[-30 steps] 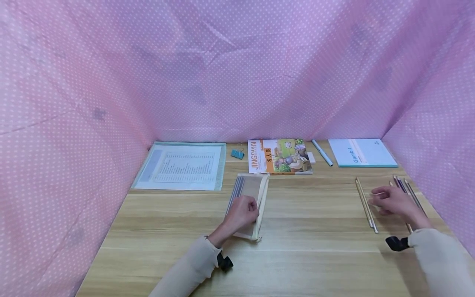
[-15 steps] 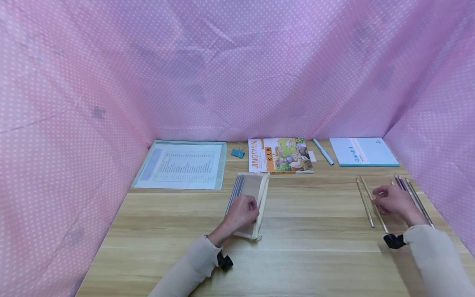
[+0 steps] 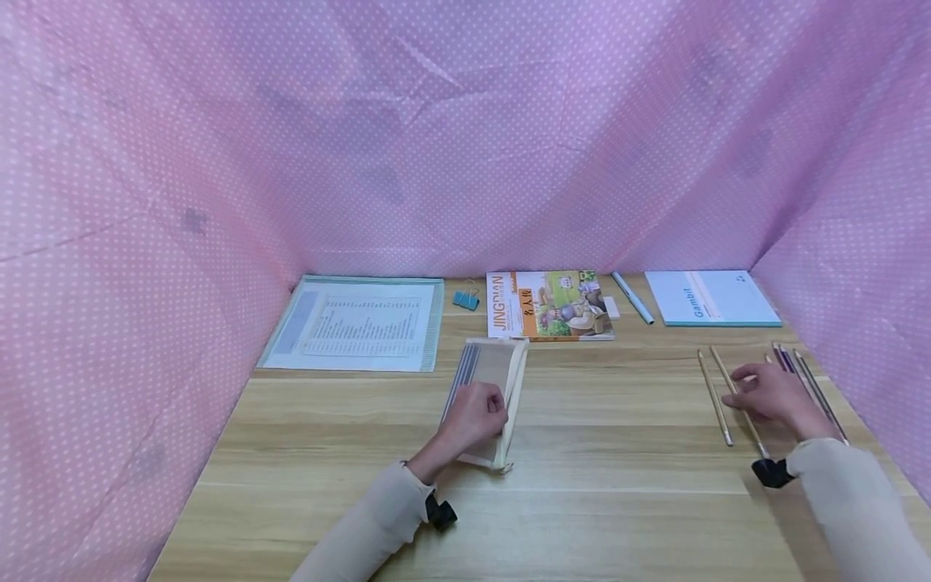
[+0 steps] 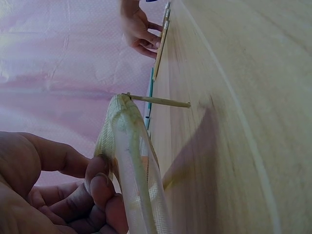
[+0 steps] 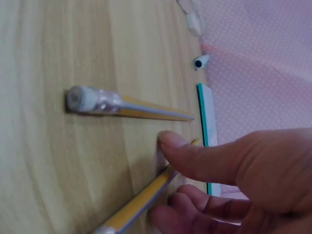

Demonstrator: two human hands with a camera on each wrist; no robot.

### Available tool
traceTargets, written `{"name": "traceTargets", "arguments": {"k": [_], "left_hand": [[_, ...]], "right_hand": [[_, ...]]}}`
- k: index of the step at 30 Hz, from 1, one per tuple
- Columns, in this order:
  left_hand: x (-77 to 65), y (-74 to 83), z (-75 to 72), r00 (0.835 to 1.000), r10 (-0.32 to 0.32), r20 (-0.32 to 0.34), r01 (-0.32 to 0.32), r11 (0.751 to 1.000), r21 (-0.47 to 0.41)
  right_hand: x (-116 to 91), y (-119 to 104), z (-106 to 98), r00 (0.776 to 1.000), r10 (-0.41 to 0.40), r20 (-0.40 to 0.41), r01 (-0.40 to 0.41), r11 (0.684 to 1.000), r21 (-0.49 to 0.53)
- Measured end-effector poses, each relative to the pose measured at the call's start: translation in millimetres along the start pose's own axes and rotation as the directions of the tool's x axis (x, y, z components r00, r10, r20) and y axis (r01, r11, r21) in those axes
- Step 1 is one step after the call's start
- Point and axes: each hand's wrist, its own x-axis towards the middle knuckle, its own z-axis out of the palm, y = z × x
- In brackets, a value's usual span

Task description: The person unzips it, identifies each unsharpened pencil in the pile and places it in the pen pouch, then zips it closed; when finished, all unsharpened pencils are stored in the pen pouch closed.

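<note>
My left hand (image 3: 476, 416) pinches the zippered edge of a see-through mesh pencil pouch (image 3: 498, 364), which lies in the middle of the table. In the left wrist view the pouch (image 4: 141, 190) stands with its pale edging at the fingertips and a zipper pull (image 4: 161, 101) sticking out. At the right, my right hand (image 3: 774, 396) has thumb and fingers round a yellow pencil (image 3: 720, 364). The right wrist view shows the thumb crossing over this pencil (image 5: 146, 195), with curled fingers on its other side. Another yellow pencil (image 3: 715, 396) lies just left of it.
Several dark pencils (image 3: 818, 388) lie right of and partly behind the right hand. Along the back are a document folder (image 3: 364, 323), a teal binder clip (image 3: 466, 300), a picture-cover book (image 3: 553, 307), a pen (image 3: 633, 299) and a pale notebook (image 3: 713, 299). Pink dotted cloth (image 3: 465, 145) walls the table.
The two yellow pencils, close together a second ago, are now spread apart, the right one shifted right. The right thumb has moved slightly left over it. My left hand and the pouch stay still.
</note>
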Motion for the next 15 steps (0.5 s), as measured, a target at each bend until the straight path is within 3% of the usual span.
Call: {"name": "traceTargets", "arguments": {"k": [7, 15], "left_hand": [[0.9, 0.3, 0.0, 1.000, 0.010, -0.002, -0.010, 1.000, 0.006], [0.4, 0.9, -0.2, 1.000, -0.008, 0.002, 0.008, 1.000, 0.003]], "right_hand": [[0.3, 1.9, 1.1, 1.000, -0.007, 0.011, 0.007, 0.998, 0.058], [-1.1, 6.9, 0.4, 0.999, 0.014, 0.051, -0.025, 0.976, 0.217]]}}
